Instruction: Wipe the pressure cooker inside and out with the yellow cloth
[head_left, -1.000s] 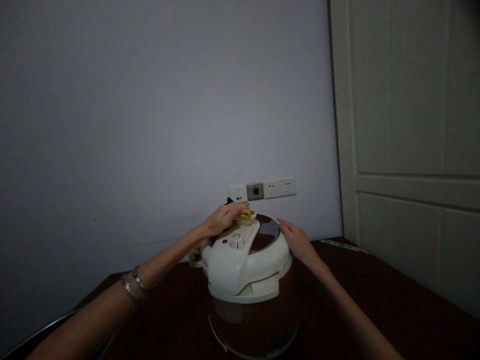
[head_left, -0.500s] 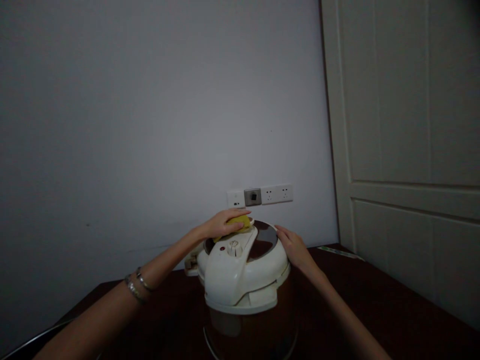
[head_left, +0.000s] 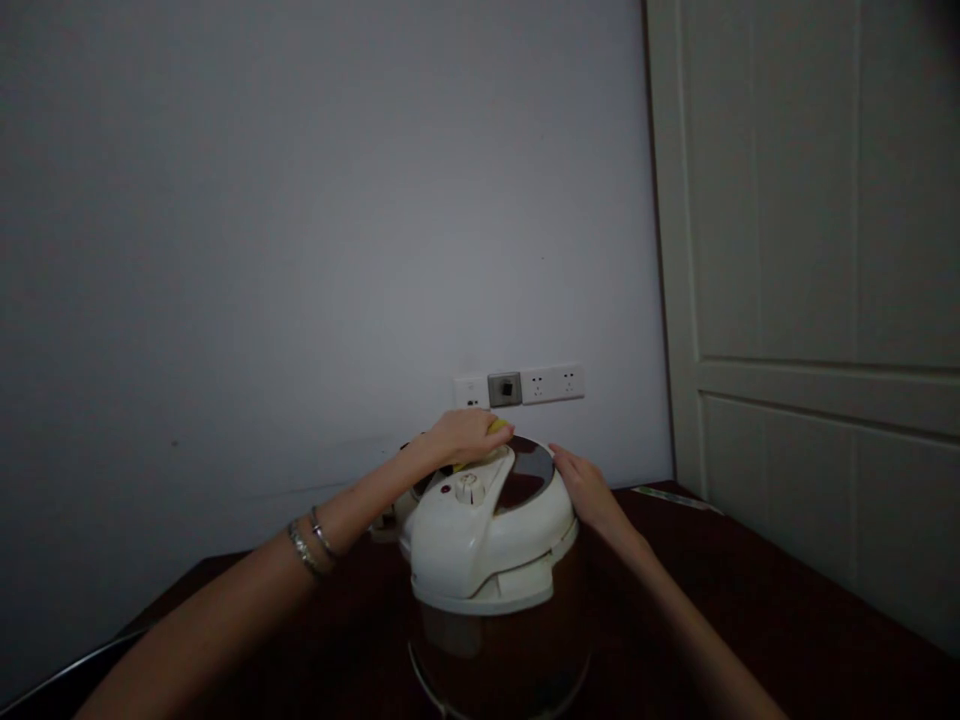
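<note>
A white and brown electric pressure cooker (head_left: 450, 555) stands upright in front of me, its lid on. My left hand (head_left: 466, 437) lies over the far part of the lid, fingers closed round a yellow cloth (head_left: 498, 426). Most of the cloth is hidden under that hand. Just in front of it are a white dial (head_left: 469, 487) and a small red light (head_left: 446, 489) on the lid's raised panel. On the right side, my right hand (head_left: 585, 487) grips the lid's rim, with its fingertips at the upper edge.
The dark red table (head_left: 675, 580) carries the cooker. Behind it, a pale wall holds white sockets (head_left: 553, 384) and a grey switch plate (head_left: 505, 389). A pale panelled door (head_left: 817, 300) stands at right. A thin strip (head_left: 671, 497) lies near the table's back edge.
My left hand has slid right across the lid with the yellow cloth, covering more of it. My right hand has stayed at the rim.
</note>
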